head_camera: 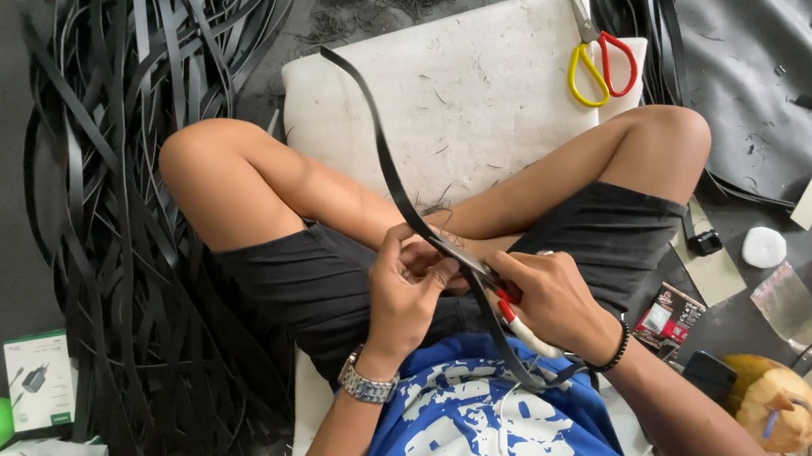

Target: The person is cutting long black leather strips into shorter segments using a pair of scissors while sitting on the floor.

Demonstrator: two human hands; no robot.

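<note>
black strip [389, 159] hiding right hand's [555, 303] tool

single head-worn view, looked almost straight down over the wearer's chest onto crossed legs and a white cushion [472, 90] on the floor. it sat close: both hands filled the lower centre, while the frame reached out to a heap of black strips [135, 236] at left and small clutter at right. no second view, so no overlap was recorded.
</note>
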